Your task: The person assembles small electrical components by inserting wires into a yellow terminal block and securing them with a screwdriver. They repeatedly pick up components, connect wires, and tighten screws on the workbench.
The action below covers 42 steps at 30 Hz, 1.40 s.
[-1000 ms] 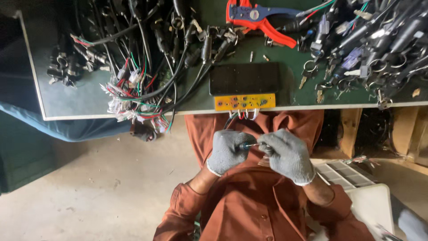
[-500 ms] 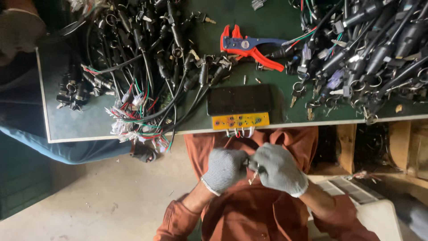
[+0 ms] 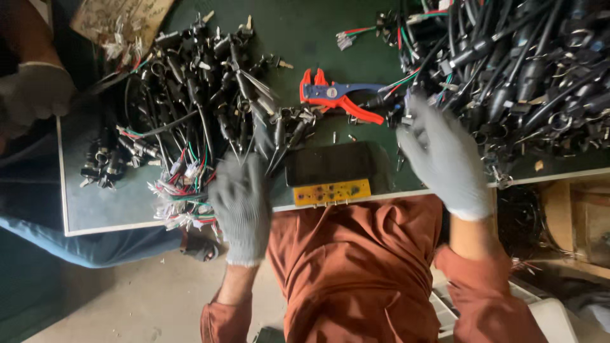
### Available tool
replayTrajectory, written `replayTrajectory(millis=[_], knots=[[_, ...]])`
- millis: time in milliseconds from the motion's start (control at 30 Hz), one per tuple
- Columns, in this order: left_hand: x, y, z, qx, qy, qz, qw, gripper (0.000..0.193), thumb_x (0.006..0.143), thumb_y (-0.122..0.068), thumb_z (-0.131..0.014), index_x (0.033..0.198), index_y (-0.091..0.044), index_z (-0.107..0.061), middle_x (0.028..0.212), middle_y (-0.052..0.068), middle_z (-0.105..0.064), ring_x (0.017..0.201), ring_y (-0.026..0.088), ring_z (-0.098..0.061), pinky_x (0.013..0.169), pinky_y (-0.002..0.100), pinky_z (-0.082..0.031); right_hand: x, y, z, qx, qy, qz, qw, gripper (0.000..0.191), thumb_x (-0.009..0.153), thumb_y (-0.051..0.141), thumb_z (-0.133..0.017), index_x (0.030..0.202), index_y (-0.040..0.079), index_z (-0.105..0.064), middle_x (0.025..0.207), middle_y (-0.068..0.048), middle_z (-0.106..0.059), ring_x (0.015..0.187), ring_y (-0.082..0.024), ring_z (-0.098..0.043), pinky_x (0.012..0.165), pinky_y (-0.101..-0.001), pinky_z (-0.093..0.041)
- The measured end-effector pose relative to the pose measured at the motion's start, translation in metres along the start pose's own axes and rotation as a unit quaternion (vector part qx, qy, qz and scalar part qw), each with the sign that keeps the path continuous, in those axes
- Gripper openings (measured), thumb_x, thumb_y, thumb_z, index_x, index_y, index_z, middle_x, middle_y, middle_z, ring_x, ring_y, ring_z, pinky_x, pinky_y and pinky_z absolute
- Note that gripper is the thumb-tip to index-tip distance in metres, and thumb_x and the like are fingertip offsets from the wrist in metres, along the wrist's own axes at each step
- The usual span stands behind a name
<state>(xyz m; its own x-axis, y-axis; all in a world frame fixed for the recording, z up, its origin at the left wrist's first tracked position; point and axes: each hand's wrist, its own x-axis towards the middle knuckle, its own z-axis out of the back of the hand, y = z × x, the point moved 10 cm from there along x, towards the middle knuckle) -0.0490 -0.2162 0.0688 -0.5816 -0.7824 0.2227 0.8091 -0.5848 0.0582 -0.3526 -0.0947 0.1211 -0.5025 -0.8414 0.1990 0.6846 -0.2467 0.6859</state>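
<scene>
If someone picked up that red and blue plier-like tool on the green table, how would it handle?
The red and blue tool looks rigid, so it probably lifts in one piece. Its splayed handles may swing. Lying flat, it seems unlikely to roll, though cables beside it might snag.

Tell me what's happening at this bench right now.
A person in grey gloves is reaching out over a green table. The left hand is at a pile of black cables with coloured wire ends; the right hand is at a second cable heap. Neither clearly holds anything. Red and blue pliers lie between them, beside a yellow board. Another person's gloved hand is at the far left.
</scene>
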Motion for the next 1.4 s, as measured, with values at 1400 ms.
replayTrajectory(millis=[1400], knots=[[-0.064,-0.125,0.033,-0.259,-0.146,-0.271,0.916,0.033,0.086,-0.008,-0.074,0.117,-0.001,-0.070,0.107,0.016,-0.071,0.102,0.031,-0.070,0.094,0.047,-0.057,-0.144,-0.038,-0.150,0.646,0.188,-0.283,0.684,0.017,0.100,0.013,-0.072,0.096,-0.004,-0.073,0.069,-0.005,-0.072,0.058,-0.009,-0.068,0.048,-0.0219,-0.050]])
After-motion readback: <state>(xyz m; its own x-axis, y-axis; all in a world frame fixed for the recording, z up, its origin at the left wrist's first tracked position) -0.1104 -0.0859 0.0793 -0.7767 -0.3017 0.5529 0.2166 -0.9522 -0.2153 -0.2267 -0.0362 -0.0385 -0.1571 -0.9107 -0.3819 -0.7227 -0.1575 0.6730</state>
